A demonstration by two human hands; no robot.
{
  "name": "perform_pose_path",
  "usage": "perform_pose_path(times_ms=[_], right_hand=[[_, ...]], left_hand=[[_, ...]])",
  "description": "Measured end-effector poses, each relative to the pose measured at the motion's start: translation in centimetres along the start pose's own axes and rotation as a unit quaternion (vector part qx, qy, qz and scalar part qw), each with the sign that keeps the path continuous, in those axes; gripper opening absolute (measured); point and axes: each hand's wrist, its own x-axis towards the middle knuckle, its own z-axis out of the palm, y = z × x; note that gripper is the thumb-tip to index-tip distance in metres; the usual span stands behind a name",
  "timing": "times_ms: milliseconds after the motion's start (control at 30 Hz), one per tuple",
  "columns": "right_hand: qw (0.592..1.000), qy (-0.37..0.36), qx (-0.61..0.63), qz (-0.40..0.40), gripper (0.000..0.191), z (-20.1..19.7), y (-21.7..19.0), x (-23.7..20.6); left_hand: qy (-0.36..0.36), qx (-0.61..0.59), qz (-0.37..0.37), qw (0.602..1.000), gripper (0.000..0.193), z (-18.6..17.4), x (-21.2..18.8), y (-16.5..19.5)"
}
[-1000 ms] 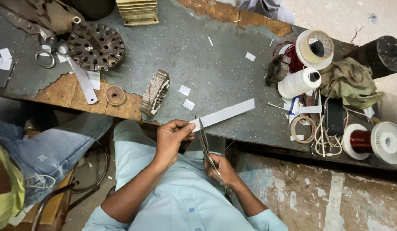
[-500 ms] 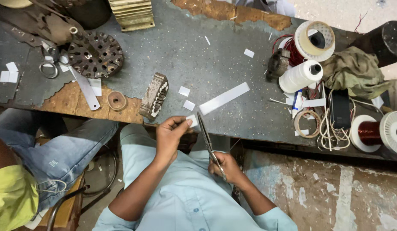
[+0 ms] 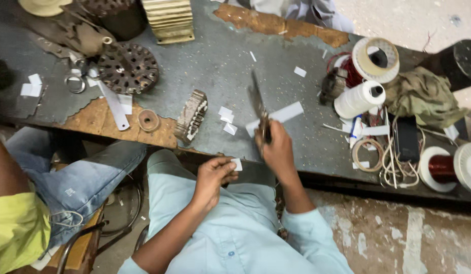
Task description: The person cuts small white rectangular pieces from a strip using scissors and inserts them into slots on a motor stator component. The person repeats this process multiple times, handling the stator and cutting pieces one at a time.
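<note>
Your left hand (image 3: 213,175) fingers pinch a small white paper piece (image 3: 237,164) at frame centre, your right hand (image 3: 277,147) grips scissors (image 3: 259,104) over the tabletop (image 3: 220,56).

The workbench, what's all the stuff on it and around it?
paper strip: 1, white, bench middle
paper bits: several, white, scattered
scissors: 1, dark, over the strip
thread spool: 1, white, right
tape roll: 1, cream, right rear
wire reel: 1, red wire, right edge
cloth: 1, olive, right
metal disc: 1, dark, left
slotted block: 1, grey, near edge
bench: 1, grey
left hand: holds small white paper piece
right hand: grips scissors
</note>
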Motion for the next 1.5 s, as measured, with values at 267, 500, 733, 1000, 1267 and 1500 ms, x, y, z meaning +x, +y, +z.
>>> perform_pose_path(times_ms=[267,500,733,1000,1267,1500], right_hand=[[0.997,-0.068,0.038,-0.019,0.023,1.6,-2.1,-6.4],[0.960,-0.068,0.251,0.108,0.018,0.9,3.6,-12.5],[0.888,-0.263,0.298,0.231,0.016,-0.5,6.3,-15.2],[0.851,-0.293,0.363,0.242,0.017,-1.0,3.8,-12.6],[0.910,-0.257,0.299,0.132,0.018,-0.1,4.0,-13.4],[0.910,-0.233,0.270,0.209,0.006,0.2,4.9,-14.3]], left_hand=[[0.049,-0.098,0.014,0.994,0.018,0.0,0.0,-1.2],[0.041,0.010,0.108,0.993,0.013,-0.6,0.6,-0.4],[-0.019,0.047,0.111,0.993,0.011,0.0,2.5,1.0],[-0.060,0.037,0.066,0.995,0.011,1.5,2.8,0.7],[-0.053,0.026,0.050,0.997,0.011,1.3,2.7,1.3],[-0.035,0.034,0.030,0.998,0.011,1.5,2.8,0.9]])
